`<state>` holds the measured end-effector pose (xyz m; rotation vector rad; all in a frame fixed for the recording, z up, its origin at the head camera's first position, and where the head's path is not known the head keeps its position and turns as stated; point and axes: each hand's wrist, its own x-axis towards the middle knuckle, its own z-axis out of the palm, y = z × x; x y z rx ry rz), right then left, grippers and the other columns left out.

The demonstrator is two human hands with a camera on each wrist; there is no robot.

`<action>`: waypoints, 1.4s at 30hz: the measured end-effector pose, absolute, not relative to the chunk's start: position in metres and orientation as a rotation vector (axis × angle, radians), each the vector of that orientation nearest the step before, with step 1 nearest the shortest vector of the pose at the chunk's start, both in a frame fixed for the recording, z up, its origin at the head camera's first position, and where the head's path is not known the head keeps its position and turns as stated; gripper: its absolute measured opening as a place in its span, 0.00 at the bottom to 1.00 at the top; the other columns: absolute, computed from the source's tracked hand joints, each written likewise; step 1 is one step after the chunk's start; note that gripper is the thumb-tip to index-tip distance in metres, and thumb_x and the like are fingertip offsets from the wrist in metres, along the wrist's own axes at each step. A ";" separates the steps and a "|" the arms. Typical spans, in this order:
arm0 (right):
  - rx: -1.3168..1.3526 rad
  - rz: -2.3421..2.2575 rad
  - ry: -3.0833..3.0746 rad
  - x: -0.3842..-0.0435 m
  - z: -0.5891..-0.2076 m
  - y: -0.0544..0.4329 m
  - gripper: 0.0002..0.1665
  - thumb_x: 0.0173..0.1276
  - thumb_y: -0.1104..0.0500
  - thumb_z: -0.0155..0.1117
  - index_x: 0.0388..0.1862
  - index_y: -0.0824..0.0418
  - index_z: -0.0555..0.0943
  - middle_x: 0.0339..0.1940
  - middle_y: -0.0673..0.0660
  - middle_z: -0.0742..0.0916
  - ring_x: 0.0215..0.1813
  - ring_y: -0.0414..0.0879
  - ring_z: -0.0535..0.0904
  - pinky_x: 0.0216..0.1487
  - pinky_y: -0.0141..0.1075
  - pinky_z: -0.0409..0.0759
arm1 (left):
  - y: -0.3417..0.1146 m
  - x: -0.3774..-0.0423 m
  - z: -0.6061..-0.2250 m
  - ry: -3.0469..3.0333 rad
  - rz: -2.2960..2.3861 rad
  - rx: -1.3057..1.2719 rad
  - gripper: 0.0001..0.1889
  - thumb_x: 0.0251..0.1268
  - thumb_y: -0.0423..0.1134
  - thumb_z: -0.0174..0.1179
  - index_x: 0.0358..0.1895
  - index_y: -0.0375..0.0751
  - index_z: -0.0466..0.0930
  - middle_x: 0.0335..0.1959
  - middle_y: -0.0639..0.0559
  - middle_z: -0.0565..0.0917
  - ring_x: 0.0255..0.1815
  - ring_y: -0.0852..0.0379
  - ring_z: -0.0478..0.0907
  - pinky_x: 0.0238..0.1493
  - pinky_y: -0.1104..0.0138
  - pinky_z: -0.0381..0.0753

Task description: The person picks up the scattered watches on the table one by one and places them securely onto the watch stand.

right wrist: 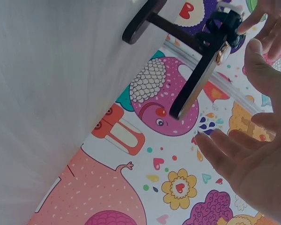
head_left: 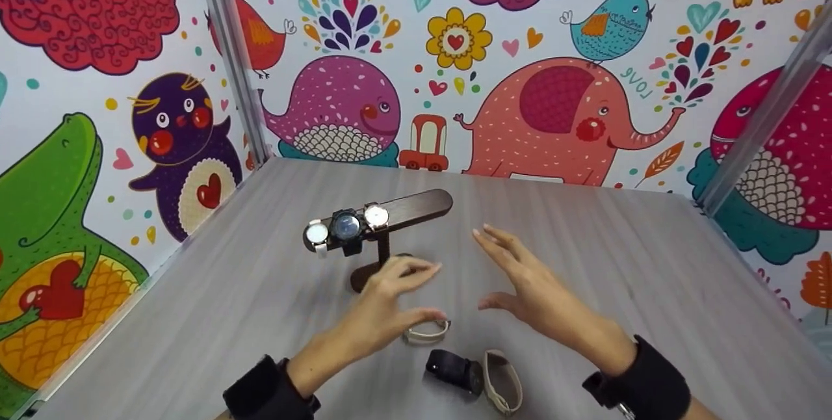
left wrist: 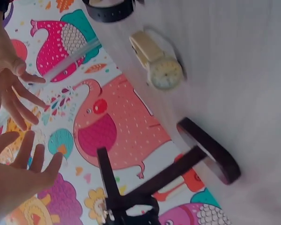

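Observation:
Both hands hover over the table with nothing held. My left hand has its fingers and thumb spread apart, just in front of a dark wooden watch stand. Facing it from the right, my right hand has extended fingers and the thumb held apart. Three watches hang toward the left end of the stand's bar: a white one, a black one and a light-dialled one. Under the left thumb lies a cream-strapped watch, its round pale dial showing in the left wrist view.
Nearer the front edge, a black watch lies beside a beige-strapped watch. The grey wood-grain table is bordered at the back and sides by cartoon-printed panels. Metal posts stand at the corners.

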<state>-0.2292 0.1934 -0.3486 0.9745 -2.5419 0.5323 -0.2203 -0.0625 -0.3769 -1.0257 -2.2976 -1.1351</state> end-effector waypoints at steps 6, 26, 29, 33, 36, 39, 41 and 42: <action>1.056 0.497 -2.560 -0.205 -0.367 0.199 0.49 0.56 0.55 0.78 0.75 0.58 0.67 0.71 0.60 0.76 0.62 0.54 0.82 0.52 0.44 0.87 | -0.053 -0.207 -0.389 -2.454 -1.003 -1.163 0.32 0.57 0.50 0.70 0.63 0.37 0.78 0.56 0.48 0.84 0.56 0.55 0.78 0.62 0.64 0.82; 1.277 0.266 -2.424 -0.179 -0.439 0.206 0.34 0.53 0.49 0.80 0.57 0.61 0.81 0.51 0.52 0.86 0.51 0.46 0.83 0.45 0.41 0.85 | -0.031 -0.194 -0.427 -2.490 -0.406 -1.346 0.30 0.59 0.53 0.69 0.62 0.39 0.81 0.53 0.52 0.85 0.54 0.57 0.79 0.59 0.64 0.82; 1.264 0.199 -2.429 -0.180 -0.443 0.204 0.33 0.52 0.49 0.80 0.55 0.61 0.82 0.49 0.52 0.87 0.50 0.47 0.82 0.46 0.41 0.84 | -0.028 -0.195 -0.428 -2.548 -0.356 -1.320 0.31 0.60 0.53 0.68 0.63 0.40 0.80 0.55 0.52 0.84 0.56 0.57 0.79 0.60 0.62 0.82; 1.236 0.129 -2.454 -0.182 -0.444 0.199 0.31 0.52 0.49 0.80 0.53 0.60 0.83 0.49 0.51 0.89 0.53 0.49 0.83 0.49 0.44 0.83 | -0.024 -0.196 -0.430 -2.593 -0.265 -1.280 0.27 0.60 0.50 0.69 0.61 0.42 0.81 0.53 0.53 0.85 0.54 0.57 0.80 0.54 0.65 0.82; 1.232 0.115 -2.453 -0.183 -0.445 0.195 0.28 0.51 0.50 0.81 0.50 0.58 0.84 0.46 0.50 0.89 0.54 0.51 0.83 0.50 0.44 0.83 | -0.022 -0.197 -0.435 -2.548 -0.221 -1.265 0.21 0.58 0.45 0.72 0.55 0.45 0.85 0.46 0.55 0.87 0.48 0.60 0.82 0.46 0.69 0.82; 1.228 0.120 -2.413 -0.184 -0.449 0.192 0.26 0.49 0.51 0.82 0.46 0.56 0.85 0.43 0.49 0.90 0.52 0.49 0.83 0.48 0.43 0.83 | -0.020 -0.198 -0.440 -2.487 -0.229 -1.261 0.14 0.54 0.42 0.73 0.46 0.48 0.87 0.38 0.57 0.87 0.41 0.62 0.82 0.39 0.73 0.81; 1.215 0.132 -2.358 -0.185 -0.452 0.190 0.25 0.46 0.52 0.83 0.44 0.56 0.85 0.41 0.48 0.90 0.51 0.49 0.84 0.46 0.42 0.83 | -0.020 -0.199 -0.441 -2.462 -0.259 -1.260 0.10 0.54 0.40 0.73 0.40 0.50 0.87 0.34 0.57 0.86 0.37 0.63 0.83 0.34 0.75 0.80; 1.210 0.136 -2.333 -0.185 -0.453 0.190 0.25 0.45 0.53 0.83 0.44 0.56 0.85 0.40 0.48 0.90 0.50 0.48 0.84 0.46 0.42 0.83 | -0.020 -0.199 -0.441 -2.463 -0.277 -1.257 0.08 0.54 0.40 0.73 0.38 0.50 0.87 0.33 0.57 0.86 0.35 0.64 0.83 0.33 0.75 0.80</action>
